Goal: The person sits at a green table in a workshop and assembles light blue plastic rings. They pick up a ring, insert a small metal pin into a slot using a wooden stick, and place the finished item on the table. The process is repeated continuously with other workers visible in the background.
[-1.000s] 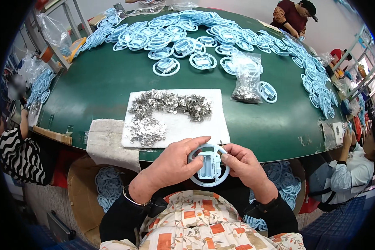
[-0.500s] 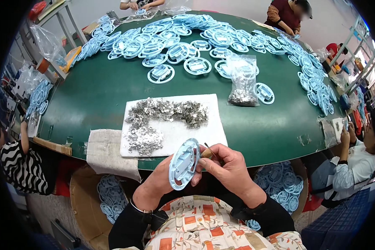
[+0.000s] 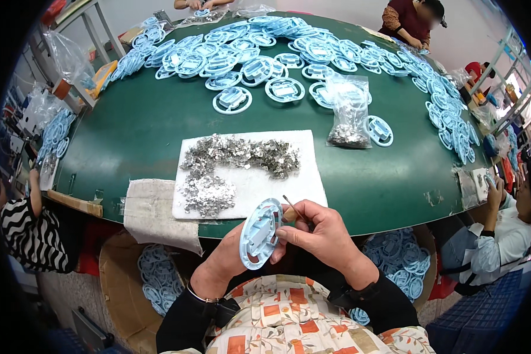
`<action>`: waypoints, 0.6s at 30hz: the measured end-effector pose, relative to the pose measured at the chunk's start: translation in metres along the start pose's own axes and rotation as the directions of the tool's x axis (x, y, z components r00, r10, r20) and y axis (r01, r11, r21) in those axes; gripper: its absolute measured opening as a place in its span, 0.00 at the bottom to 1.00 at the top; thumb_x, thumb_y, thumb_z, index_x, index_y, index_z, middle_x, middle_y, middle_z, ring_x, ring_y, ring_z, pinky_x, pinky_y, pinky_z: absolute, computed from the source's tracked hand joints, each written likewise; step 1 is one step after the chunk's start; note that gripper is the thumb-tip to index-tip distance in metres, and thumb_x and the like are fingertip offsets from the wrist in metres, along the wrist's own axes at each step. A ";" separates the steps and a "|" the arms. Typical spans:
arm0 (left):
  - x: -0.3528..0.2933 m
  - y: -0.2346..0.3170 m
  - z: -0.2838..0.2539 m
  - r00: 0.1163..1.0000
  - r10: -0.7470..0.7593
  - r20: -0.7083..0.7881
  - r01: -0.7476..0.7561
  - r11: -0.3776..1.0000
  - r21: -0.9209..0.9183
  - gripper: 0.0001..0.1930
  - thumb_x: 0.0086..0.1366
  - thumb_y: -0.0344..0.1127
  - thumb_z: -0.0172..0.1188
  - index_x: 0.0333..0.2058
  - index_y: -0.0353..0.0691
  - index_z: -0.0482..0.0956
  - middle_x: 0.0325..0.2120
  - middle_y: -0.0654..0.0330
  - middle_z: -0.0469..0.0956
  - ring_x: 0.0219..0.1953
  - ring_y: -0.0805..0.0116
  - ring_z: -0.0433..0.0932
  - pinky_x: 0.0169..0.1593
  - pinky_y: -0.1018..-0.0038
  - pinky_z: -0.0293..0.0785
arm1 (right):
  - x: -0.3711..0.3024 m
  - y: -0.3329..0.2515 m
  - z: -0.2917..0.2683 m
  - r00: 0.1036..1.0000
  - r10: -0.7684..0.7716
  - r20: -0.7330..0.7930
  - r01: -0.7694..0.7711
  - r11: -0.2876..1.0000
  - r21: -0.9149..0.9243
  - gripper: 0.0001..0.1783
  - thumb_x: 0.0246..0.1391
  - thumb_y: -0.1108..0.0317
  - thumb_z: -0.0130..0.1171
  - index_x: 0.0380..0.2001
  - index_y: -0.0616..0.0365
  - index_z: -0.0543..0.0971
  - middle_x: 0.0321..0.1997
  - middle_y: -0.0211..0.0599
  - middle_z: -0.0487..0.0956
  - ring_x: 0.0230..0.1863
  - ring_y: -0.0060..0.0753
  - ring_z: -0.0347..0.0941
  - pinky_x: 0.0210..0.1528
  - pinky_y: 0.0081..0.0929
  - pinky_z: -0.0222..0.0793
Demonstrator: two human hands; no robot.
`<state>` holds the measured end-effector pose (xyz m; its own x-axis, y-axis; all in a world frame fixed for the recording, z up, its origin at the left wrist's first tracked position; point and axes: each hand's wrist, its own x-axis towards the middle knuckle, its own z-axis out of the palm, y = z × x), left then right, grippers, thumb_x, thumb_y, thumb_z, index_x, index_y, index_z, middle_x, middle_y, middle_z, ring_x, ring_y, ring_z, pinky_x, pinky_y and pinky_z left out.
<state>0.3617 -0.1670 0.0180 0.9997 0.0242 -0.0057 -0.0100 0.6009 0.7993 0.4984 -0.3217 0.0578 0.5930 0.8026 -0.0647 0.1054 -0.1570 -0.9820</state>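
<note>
My left hand (image 3: 223, 252) is closed around a light-blue oval plastic part (image 3: 259, 235), shaped like a small steering wheel and tilted nearly upright above my lap. From the right, my right hand (image 3: 331, 237) reaches to the part with thumb and fingers bent together at its edge. A thin dark rod-like tool (image 3: 291, 205) sticks out of those right fingers; its exact kind does not show. Beyond both hands lies a white pad (image 3: 265, 200) bearing heaps of small shiny metal pieces (image 3: 209, 193). The part hides most of my left fingers.
Many blue parts (image 3: 284, 89) are piled along the green table's (image 3: 135, 135) far side. A plastic bag of metal pieces (image 3: 349, 127) stands at right. A cloth (image 3: 156, 206) overhangs the near edge. Cardboard boxes (image 3: 121, 283) of parts flank my lap. Other people work around the table.
The whole view has shifted slightly. The tool in my right hand has tilted and shows more of its length. My left hand keeps the blue part in nearly the same pose.
</note>
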 end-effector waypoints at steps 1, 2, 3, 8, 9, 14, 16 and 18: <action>0.001 -0.001 0.001 1.000 -0.018 0.007 0.019 0.996 -0.087 0.27 0.78 0.43 0.45 0.68 0.33 0.62 0.38 0.56 0.76 0.33 0.70 0.77 0.39 0.75 0.76 | 0.000 -0.002 0.000 1.000 0.002 -0.015 -0.002 0.999 -0.052 0.11 0.56 0.68 0.72 0.36 0.63 0.82 0.17 0.17 0.64 0.21 0.10 0.56 0.24 0.17 0.57; 0.002 -0.001 0.003 1.000 -0.025 -0.012 0.024 0.998 -0.056 0.27 0.78 0.44 0.45 0.69 0.33 0.61 0.38 0.56 0.76 0.33 0.71 0.77 0.39 0.75 0.76 | 0.000 -0.002 0.001 1.000 0.002 -0.031 -0.005 0.995 -0.104 0.11 0.56 0.68 0.72 0.36 0.63 0.82 0.17 0.17 0.63 0.22 0.09 0.56 0.24 0.17 0.56; 0.003 0.000 0.006 0.999 -0.032 -0.031 0.032 0.999 -0.024 0.28 0.78 0.44 0.45 0.69 0.33 0.60 0.38 0.55 0.76 0.33 0.71 0.77 0.38 0.75 0.76 | 0.001 -0.002 0.001 0.999 0.031 -0.025 -0.032 0.998 -0.058 0.11 0.56 0.68 0.73 0.35 0.63 0.82 0.17 0.16 0.64 0.22 0.09 0.56 0.24 0.17 0.57; -0.003 -0.006 -0.001 0.999 -0.020 0.046 0.030 0.974 -0.225 0.31 0.77 0.47 0.47 0.70 0.32 0.59 0.40 0.51 0.78 0.35 0.66 0.79 0.38 0.74 0.76 | 0.003 0.003 -0.001 0.992 0.122 0.030 -0.124 0.988 0.091 0.12 0.54 0.68 0.74 0.32 0.62 0.80 0.19 0.16 0.66 0.23 0.09 0.58 0.26 0.16 0.58; -0.001 -0.012 -0.012 0.991 -0.023 0.132 0.068 0.937 -0.343 0.32 0.76 0.48 0.49 0.69 0.32 0.60 0.41 0.48 0.79 0.34 0.62 0.80 0.36 0.73 0.77 | 0.004 0.001 0.000 0.991 0.117 0.060 -0.123 0.988 0.099 0.12 0.56 0.68 0.73 0.33 0.62 0.80 0.20 0.15 0.66 0.24 0.09 0.59 0.26 0.16 0.58; -0.007 -0.007 -0.014 0.964 0.026 0.264 0.191 0.622 -0.760 0.43 0.70 0.64 0.49 0.71 0.35 0.59 0.44 0.32 0.73 0.31 0.45 0.79 0.35 0.60 0.77 | 0.002 0.003 0.001 0.999 0.007 0.050 -0.018 0.974 0.228 0.09 0.66 0.65 0.63 0.36 0.61 0.80 0.22 0.13 0.67 0.24 0.07 0.59 0.27 0.14 0.56; -0.013 0.003 -0.015 0.956 0.084 0.280 0.167 0.629 -0.759 0.43 0.69 0.62 0.53 0.71 0.33 0.57 0.47 0.31 0.76 0.32 0.46 0.81 0.33 0.62 0.76 | -0.002 0.005 -0.008 1.000 0.017 0.022 -0.021 0.985 0.172 0.12 0.72 0.63 0.55 0.37 0.60 0.80 0.22 0.12 0.66 0.23 0.07 0.57 0.25 0.14 0.53; -0.022 0.005 -0.023 0.956 0.115 0.269 0.138 0.635 -0.760 0.47 0.66 0.64 0.57 0.71 0.33 0.58 0.47 0.31 0.76 0.33 0.45 0.81 0.34 0.61 0.77 | -0.006 0.010 -0.017 1.000 0.001 0.020 -0.005 0.980 0.200 0.15 0.73 0.61 0.52 0.37 0.61 0.80 0.21 0.13 0.65 0.21 0.07 0.54 0.23 0.13 0.49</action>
<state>0.3393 -0.1457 0.0085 0.9608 -0.1228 0.2486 0.1140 0.9922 0.0495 0.5095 -0.3375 0.0512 0.5773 0.8136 -0.0688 -0.0588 -0.0426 -0.9974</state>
